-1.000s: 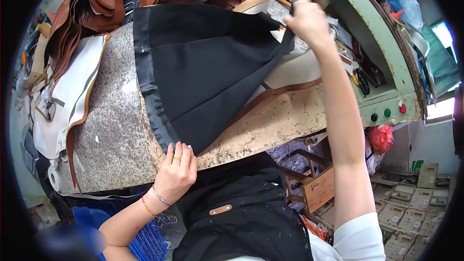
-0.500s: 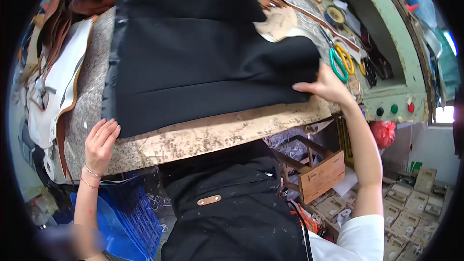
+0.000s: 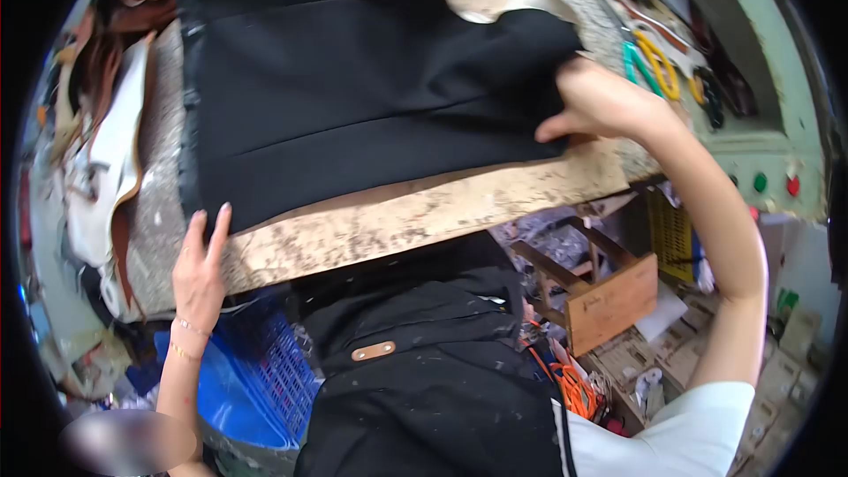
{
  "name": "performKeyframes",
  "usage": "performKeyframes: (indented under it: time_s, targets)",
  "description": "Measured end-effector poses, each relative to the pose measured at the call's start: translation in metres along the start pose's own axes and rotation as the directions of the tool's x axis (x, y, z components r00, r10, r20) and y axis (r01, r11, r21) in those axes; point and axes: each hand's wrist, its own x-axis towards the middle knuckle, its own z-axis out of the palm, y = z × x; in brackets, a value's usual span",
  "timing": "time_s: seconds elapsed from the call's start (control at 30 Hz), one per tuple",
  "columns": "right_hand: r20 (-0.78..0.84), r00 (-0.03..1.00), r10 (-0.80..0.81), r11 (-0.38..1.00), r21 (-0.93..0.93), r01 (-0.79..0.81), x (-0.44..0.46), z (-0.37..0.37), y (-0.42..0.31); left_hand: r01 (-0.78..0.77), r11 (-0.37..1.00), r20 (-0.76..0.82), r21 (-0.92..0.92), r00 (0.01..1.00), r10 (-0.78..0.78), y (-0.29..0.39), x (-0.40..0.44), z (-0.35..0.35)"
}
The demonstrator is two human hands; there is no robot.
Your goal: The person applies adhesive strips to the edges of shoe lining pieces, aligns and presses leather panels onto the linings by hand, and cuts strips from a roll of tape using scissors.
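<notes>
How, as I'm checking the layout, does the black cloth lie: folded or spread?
Spread: the black cloth lies broad across the table, though rumpled near the right hand.

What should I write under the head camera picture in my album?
Left hand at one corner, right hand at the opposite end: black fabric spread over a workbench, with yellow-handled scissors nearby.

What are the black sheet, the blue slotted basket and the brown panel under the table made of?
Black sheet: probably cloth, matte; it bends in soft waves, though blur hides any weave.
Blue slotted basket: most likely plastic, smooth; its openings look moulded.
Brown panel: apparently wood, fairly dull; its flat tan face shows darker marks.
</notes>
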Motion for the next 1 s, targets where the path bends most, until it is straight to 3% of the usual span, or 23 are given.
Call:
performKeyframes:
  time_s: [0.03,0.1,0.13,0.23,0.27,0.33,0.37,0.4,0.43,0.5,0.57,0.63,0.73,0.77,0.83,0.87,0.97,1.0]
  targets:
    - [-0.107,0.991,-0.083,0.997,-0.013,0.082,-0.006,0.006,0.005,-0.019,1.0,0.03,-0.017,0.999,0.019,-0.001,0.003,-0.008]
    - [-0.075,0.992,-0.105,0.989,-0.109,0.097,-0.008,0.004,0.005,-0.038,0.996,0.11,-0.075,0.993,0.046,-0.005,0.011,-0.022]
    - [-0.229,0.934,-0.273,0.957,-0.16,0.241,-0.011,0.008,0.007,-0.067,0.995,0.107,-0.075,0.991,0.075,-0.004,0.018,-0.025]
    - [0.031,0.995,-0.098,0.988,-0.115,0.101,-0.006,0.006,0.015,-0.124,0.989,0.205,-0.075,0.969,0.138,0.05,0.065,-0.05]
    - [-0.047,0.984,-0.174,0.981,-0.101,0.168,-0.004,0.022,0.033,-0.167,0.92,-0.003,-0.355,0.984,0.178,0.096,0.091,-0.068]
    - [-0.169,0.963,-0.209,0.978,-0.028,0.207,-0.002,0.041,0.046,-0.483,0.694,-0.348,-0.534,0.873,0.34,0.171,0.129,-0.064]
    - [-0.146,0.981,-0.129,0.984,0.102,0.145,-0.003,0.036,0.043,-0.597,0.621,-0.461,-0.508,0.797,0.39,0.207,0.149,-0.053]
    - [-0.122,0.991,-0.048,0.971,0.229,0.075,-0.004,0.031,0.039,-0.604,0.713,-0.465,-0.356,0.776,0.425,0.235,0.165,-0.032]
    - [-0.269,0.961,-0.063,0.913,0.373,0.165,-0.01,0.027,0.033,-0.593,0.781,-0.462,-0.198,0.759,0.46,0.253,0.175,-0.018]
    - [-0.552,0.833,-0.014,0.721,0.572,0.391,-0.018,0.022,0.028,-0.591,0.779,-0.432,-0.208,0.77,0.469,0.259,0.188,-0.02]
    - [-0.625,0.776,0.081,0.639,0.631,0.441,-0.015,0.007,0.026,-0.592,0.789,-0.38,-0.165,0.776,0.504,0.265,0.195,-0.025]
    - [-0.61,0.792,-0.036,0.84,0.411,0.354,-0.008,-0.002,0.037,-0.616,0.787,-0.315,-0.043,0.756,0.574,0.269,0.205,-0.04]
    - [-0.567,0.779,-0.27,0.888,0.168,0.429,-0.002,-0.017,0.041,-0.737,0.671,-0.29,-0.081,0.661,0.692,0.252,0.186,-0.059]
    - [-0.491,0.855,-0.166,0.882,0.313,0.352,-0.006,-0.006,0.036,-0.775,0.62,-0.298,-0.123,0.625,0.722,0.246,0.17,-0.06]
    - [-0.578,0.779,-0.242,0.876,0.215,0.432,0.0,0.045,0.038,-0.831,0.549,-0.332,-0.091,0.545,0.77,0.238,0.15,-0.045]
    - [-0.498,0.847,-0.188,0.859,0.334,0.388,-0.005,0.039,0.039,-0.823,0.553,-0.335,-0.129,0.561,0.757,0.237,0.15,-0.05]
    - [-0.273,0.956,-0.107,0.887,0.409,0.216,-0.013,0.021,0.044,-0.458,0.558,-0.113,-0.692,0.832,0.543,0.245,0.164,-0.067]
    - [-0.207,0.975,-0.077,0.848,0.501,0.173,-0.014,0.015,0.042,-0.396,0.476,-0.235,-0.785,0.902,0.363,0.254,0.173,-0.049]
